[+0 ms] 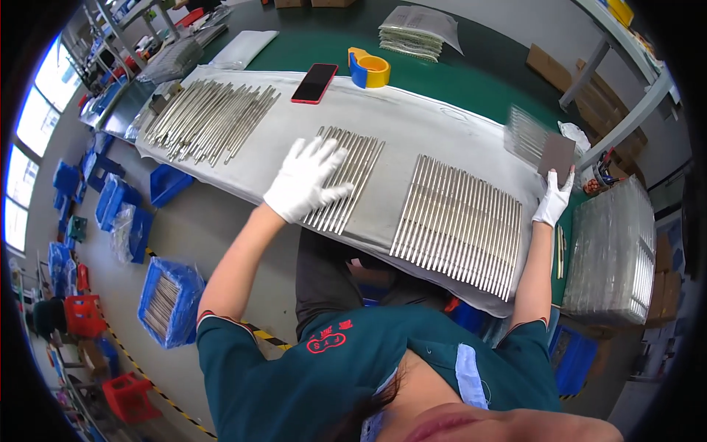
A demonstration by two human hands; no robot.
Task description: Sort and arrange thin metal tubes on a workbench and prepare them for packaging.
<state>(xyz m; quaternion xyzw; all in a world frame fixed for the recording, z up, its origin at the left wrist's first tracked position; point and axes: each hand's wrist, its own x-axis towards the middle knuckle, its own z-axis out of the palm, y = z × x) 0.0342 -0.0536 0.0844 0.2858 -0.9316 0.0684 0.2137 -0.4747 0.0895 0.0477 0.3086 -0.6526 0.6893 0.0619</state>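
Note:
My left hand (307,179), in a white glove, lies flat with fingers spread on a small row of thin metal rods (352,177) laid on a white cloth (412,125). To the right lies a wider row of the same rods (458,221), side by side. My right hand (554,200), also gloved, is raised at the cloth's right end and grips a brown flat pad (557,157). Just above the pad a blurred bunch of rods (524,135) shows. A loose heap of rods (210,118) lies at the cloth's left end.
A red phone (314,82) and a blue and yellow tape dispenser (368,70) sit at the cloth's far edge on the green table (479,77). A wrapped stack of rods (610,254) stands at the right. Blue bins (169,298) stand on the floor at the left.

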